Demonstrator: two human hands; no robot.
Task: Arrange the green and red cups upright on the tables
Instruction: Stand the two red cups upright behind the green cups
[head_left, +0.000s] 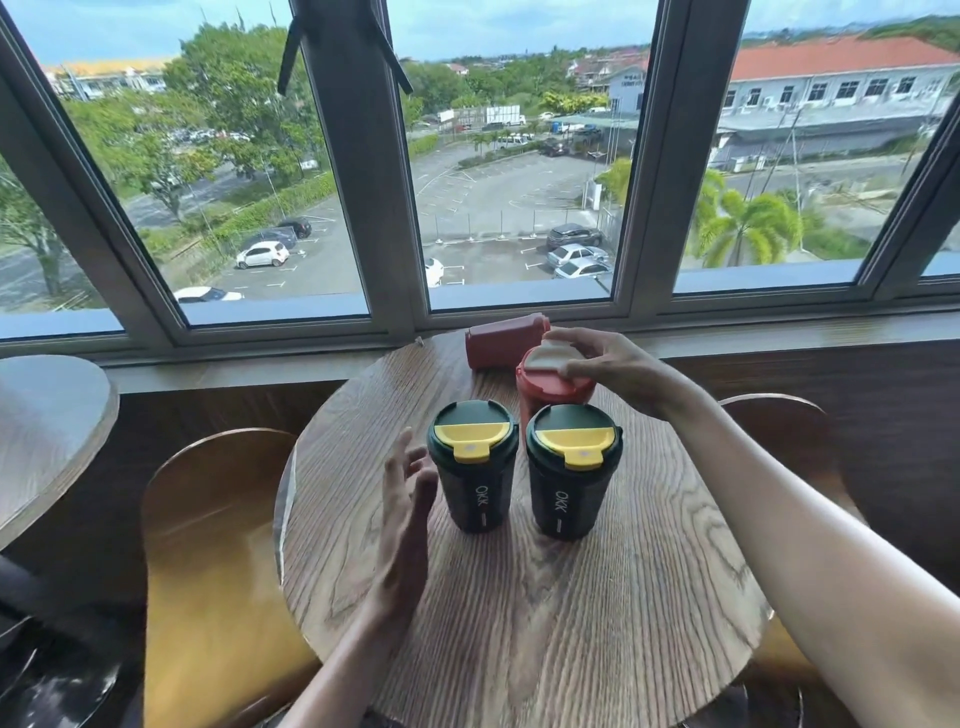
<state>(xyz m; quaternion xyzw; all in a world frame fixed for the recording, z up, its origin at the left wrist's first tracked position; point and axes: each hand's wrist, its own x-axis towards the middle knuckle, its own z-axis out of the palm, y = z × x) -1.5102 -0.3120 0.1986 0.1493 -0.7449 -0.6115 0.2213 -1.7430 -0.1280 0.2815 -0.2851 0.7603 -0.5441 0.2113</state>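
Two dark green cups with yellow lid flaps stand upright side by side on the round wooden table (519, 623): the left green cup (471, 467) and the right green cup (571, 473). Behind the right one a red cup (540, 387) with a cream lid flap stands upright, and my right hand (602, 364) grips its lid from above. A second red cup (504, 340) lies on its side at the table's far edge. My left hand (402, 514) hovers open just left of the left green cup, not touching it.
Curved wooden chairs stand at the left (208, 561) and right (789, 431) of the table. Another table (47, 431) is at the far left. A window sill (779, 332) and large windows run behind the table.
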